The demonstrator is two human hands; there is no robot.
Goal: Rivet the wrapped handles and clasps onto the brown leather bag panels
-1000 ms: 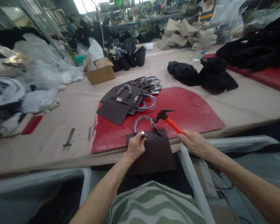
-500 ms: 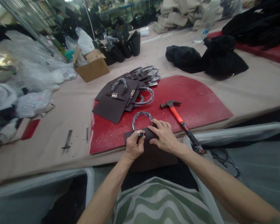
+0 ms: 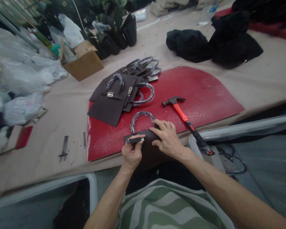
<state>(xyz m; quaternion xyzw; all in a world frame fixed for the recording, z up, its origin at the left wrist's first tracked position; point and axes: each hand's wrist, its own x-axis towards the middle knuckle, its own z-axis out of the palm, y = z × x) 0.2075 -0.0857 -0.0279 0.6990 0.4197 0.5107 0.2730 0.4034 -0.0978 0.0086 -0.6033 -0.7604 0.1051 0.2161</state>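
My left hand [image 3: 131, 156] is closed in a pinch on a short dark bar-like tool [image 3: 134, 140] with a shiny tip, lying nearly level over the panel's top edge. My right hand [image 3: 168, 136] rests flat with fingers stretched on a dark brown bag panel [image 3: 149, 136], its fingertips at the foot of the handle. That plastic-wrapped bag handle [image 3: 142, 114] arches up from the panel onto the red board [image 3: 190, 86]. The panel's lower part hangs past the board's front edge in shadow. A claw hammer [image 3: 181, 113] with an orange and black grip lies right of my right hand.
Stacked bag panels [image 3: 107, 109] with wrapped handles cover the board's left. A thin metal rod [image 3: 84, 140] and a flat two-pronged tool [image 3: 64, 148] lie left of it. Behind are a cardboard box [image 3: 84, 65] and black cloth pieces [image 3: 190, 44]. Grey bins [image 3: 93, 190] stand below the table edge.
My left hand has turned the tool, so that its length now shows sideways, and has drawn slightly left. My right hand stays on the panel. The whole view has shifted a little.
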